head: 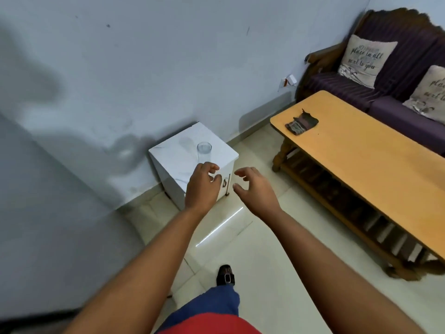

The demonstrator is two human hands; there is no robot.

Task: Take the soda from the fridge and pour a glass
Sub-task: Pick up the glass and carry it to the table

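The glass (pixel 204 152) stands upright, mouth up, on the white cabinet (pixel 185 150); left hand (pixel 202 186) and right hand (pixel 255 189) grips spread, empty.

White marble-veined cabinet (pixel 192 150), orange table (pixel 361 160), purple (striped) sofa (pixel 395 75)

A clear, empty drinking glass (pixel 204 152) stands upright on the top of a small white marble-patterned cabinet (pixel 178 150) set against the pale wall, toward the cabinet's front edge, its rim open and its lower end hidden behind the left hand (pixel 202 186).
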